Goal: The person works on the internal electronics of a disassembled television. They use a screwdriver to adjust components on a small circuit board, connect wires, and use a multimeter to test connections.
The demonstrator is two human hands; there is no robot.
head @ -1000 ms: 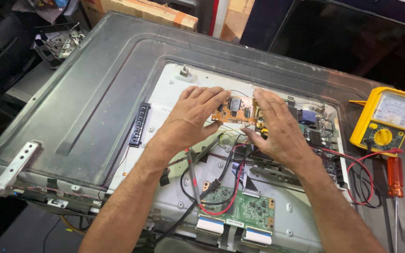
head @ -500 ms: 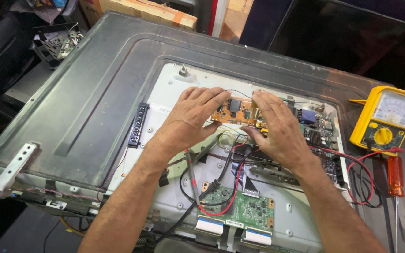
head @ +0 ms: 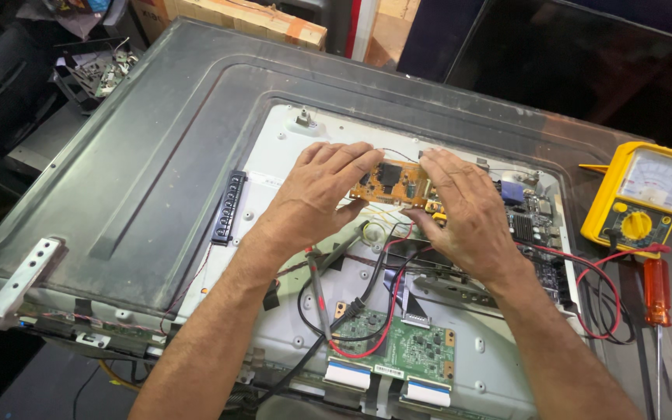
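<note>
Right, head view only — both hands are on the small orange circuit board [head: 393,183], which sits in the upper middle of the open back of a flat-panel TV [head: 157,179] lying face down. Left hand [head: 316,194] is open, fingers flat along the board's left edge; right hand [head: 464,210] is likewise spread, fingers over the right edge and thumb tucked underneath near the yellow component. Neither is a closed fist — it reads as a two-sided pinch that keeps the board level and off the metal chassis, judging by the grip. Thin wires run from the board down to the chassis.

Below the hands, red and black leads [head: 383,311] loop across the panel toward the green board [head: 406,350] at the near edge, with white ribbon connectors beneath it. A probe [head: 319,284] lies loose across the wires beside the left wrist. The main board [head: 534,225] sits near the right edge of the opening. A yellow analogue multimeter [head: 643,198] rests at the right edge, dial up, within easy reach; a red-handled screwdriver [head: 657,299] lies just below it.
</note>
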